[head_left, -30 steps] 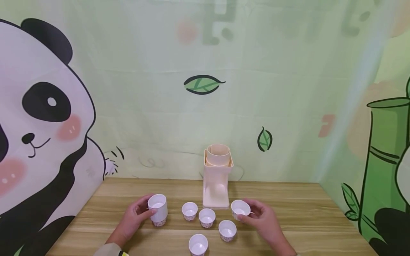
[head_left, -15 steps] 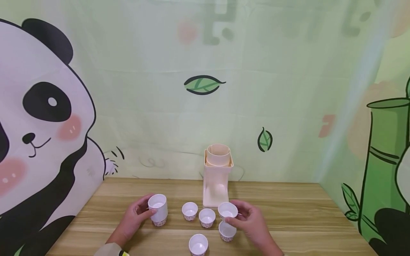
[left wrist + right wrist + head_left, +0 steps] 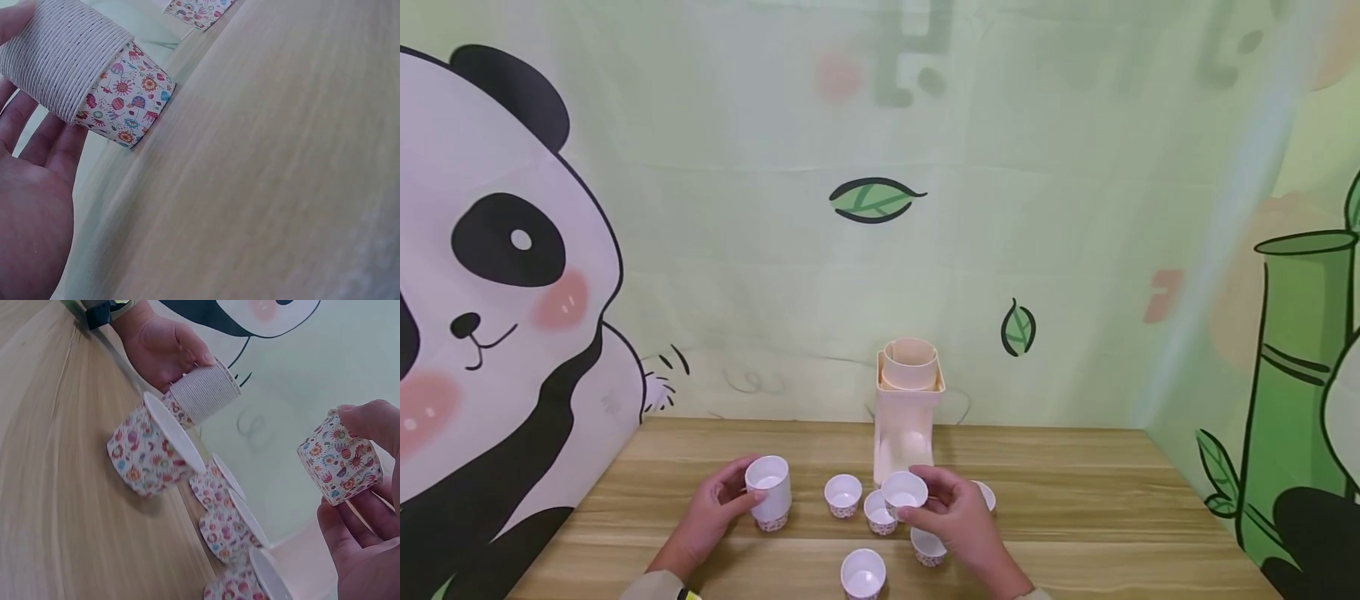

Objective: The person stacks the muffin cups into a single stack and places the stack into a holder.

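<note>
The left hand (image 3: 717, 507) grips nested paper cups (image 3: 769, 500) toward the surface's (image 3: 1075, 475) left edge; the right hand (image 3: 958, 517) pinches a floral paper cup (image 3: 904, 492), probably light, crushable, best held below its rim.

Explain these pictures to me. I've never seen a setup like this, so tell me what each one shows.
No machine works here, just a person's two bare hands. The wide picture comes from a camera on the head, looking forward and down; the two tilted ones come from cameras on the wrists. The left hand holds a stack of nested cups. The right hand holds one patterned cup above the wooden table. Loose cups stand upright on it, one partly hidden behind the right hand. Beyond them stands a pink holder, in front of a printed panda backdrop.
</note>
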Motion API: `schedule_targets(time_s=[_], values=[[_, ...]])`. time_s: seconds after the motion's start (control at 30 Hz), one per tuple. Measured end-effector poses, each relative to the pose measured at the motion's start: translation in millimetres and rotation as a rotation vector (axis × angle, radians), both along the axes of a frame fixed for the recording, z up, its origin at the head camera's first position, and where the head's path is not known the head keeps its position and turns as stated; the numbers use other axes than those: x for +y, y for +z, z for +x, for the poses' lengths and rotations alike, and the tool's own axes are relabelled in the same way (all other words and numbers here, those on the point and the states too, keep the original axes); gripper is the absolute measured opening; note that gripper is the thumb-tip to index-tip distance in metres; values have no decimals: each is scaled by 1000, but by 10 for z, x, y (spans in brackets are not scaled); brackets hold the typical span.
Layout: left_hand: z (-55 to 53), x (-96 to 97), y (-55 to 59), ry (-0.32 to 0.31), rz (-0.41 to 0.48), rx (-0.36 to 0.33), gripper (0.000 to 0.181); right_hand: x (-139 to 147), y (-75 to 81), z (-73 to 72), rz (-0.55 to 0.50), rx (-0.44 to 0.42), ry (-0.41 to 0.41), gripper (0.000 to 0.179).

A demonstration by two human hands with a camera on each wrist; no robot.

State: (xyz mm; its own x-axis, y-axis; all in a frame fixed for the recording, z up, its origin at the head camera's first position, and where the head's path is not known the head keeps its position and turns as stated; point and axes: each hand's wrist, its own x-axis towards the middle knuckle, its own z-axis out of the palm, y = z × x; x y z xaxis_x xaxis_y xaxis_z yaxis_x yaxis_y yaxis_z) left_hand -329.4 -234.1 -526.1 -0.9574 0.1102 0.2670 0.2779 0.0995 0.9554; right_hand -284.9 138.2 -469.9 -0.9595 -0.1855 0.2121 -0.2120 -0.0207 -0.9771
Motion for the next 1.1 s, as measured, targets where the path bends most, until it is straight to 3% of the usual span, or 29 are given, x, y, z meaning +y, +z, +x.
schedule_targets(time_s=[0.8,1.1], values=[[35,8,25,0,3,15,54,-471,28,-128,-7,25,23,58],[51,27,50,19,-5,-13,54,-672,88,-191,9,50,51,55]])
